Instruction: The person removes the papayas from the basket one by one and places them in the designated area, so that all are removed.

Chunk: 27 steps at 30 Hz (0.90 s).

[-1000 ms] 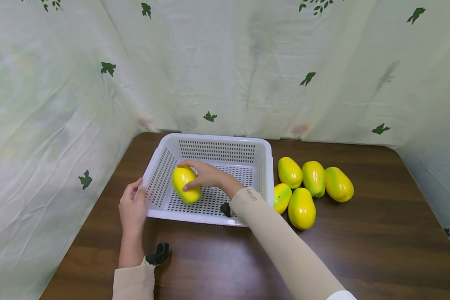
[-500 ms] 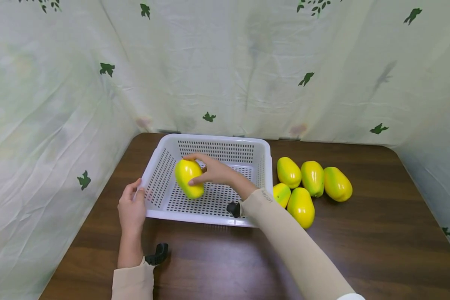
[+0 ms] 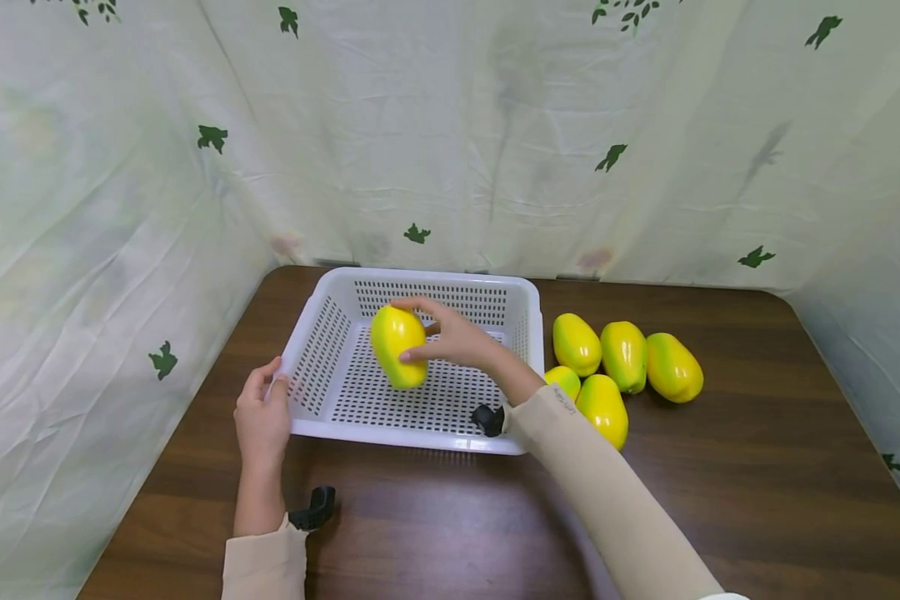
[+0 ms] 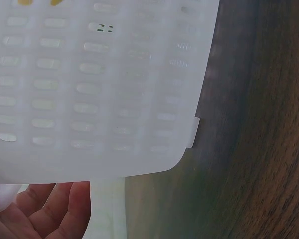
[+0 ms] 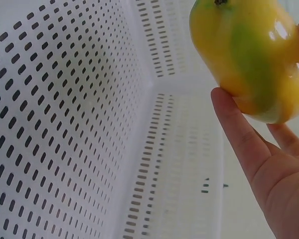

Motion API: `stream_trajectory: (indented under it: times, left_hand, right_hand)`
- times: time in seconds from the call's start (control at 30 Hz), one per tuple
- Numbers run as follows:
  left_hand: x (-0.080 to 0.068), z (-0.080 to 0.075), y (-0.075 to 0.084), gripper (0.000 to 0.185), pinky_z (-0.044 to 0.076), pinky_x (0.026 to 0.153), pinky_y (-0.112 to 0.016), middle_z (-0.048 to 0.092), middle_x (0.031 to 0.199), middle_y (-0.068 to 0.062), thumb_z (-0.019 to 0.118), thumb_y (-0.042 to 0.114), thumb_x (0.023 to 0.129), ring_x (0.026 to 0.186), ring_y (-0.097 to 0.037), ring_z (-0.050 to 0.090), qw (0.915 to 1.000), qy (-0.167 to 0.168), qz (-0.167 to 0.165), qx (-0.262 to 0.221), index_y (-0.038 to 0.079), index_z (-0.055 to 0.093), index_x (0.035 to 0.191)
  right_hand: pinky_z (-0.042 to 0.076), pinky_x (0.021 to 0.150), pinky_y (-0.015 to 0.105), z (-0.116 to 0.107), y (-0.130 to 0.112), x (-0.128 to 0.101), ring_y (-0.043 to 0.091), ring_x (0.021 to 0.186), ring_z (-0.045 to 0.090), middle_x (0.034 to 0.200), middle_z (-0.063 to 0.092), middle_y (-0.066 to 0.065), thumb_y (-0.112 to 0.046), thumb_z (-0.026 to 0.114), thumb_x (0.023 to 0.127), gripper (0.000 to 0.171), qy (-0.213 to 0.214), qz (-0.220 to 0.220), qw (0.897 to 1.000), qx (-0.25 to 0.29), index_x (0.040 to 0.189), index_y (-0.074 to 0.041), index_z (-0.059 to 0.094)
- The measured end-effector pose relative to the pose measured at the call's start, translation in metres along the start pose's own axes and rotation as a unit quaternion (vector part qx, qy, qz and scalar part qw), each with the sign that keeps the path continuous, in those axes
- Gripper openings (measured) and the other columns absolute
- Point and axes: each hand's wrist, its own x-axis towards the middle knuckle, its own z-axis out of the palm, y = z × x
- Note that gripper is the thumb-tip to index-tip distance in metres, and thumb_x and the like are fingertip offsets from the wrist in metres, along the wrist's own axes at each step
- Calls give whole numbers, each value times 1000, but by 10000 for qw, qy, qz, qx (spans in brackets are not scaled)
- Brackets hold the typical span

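Over the white plastic basket (image 3: 408, 442), my right hand (image 3: 457, 337) grips a glossy yellow papaya (image 3: 397, 346) with green streaks. Thumb and fingers lie around its right side, and it is tilted above the slotted floor. The right wrist view shows this papaya (image 5: 254, 59) raised near the basket wall (image 5: 182, 154), its dark stem end at the top. My left hand (image 3: 264, 415) holds the basket's left rim near the front corner. In the left wrist view, curled fingers (image 4: 72, 211) show under the basket's edge. Several more papayas (image 3: 624, 357) lie on the table right of the basket.
A brown wooden table (image 3: 420, 533) carries everything. Pale curtains (image 3: 465, 142) with green bird shapes hang close behind and at both sides. A black wrist-worn piece (image 3: 317, 508) sticks out by the left sleeve, another (image 3: 487, 419) by the right.
My right hand has lifted the papaya from low in the basket's left part, up and to the right. The left hand stays on the rim, and the basket is still.
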Motion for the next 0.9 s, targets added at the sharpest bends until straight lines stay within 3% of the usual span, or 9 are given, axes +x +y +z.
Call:
stream_trajectory:
  times: [0.5,0.9]
  left_hand:
    - [0,-1,-1,36,43,62,-25,59,108,-15,40,24,95,88,-23,56,9999,-101,-50,-66,14,52,127]
    - [-1,-1,-1,35,43,62,-26,59,108,-15,40,23,95,88,-24,57,10000,-83,-28,-45,14,52,127]
  right_hand:
    - [49,74,38,-21,3,-25,30,107,49,136,34,-8,-23,75,73,68,462,-125,9980,406,131,-31,42]
    - [50,76,37,-34,-13,-42,29,104,51,135,32,-4,-13,72,76,70,574,-228,9952,765,135,-28,37]
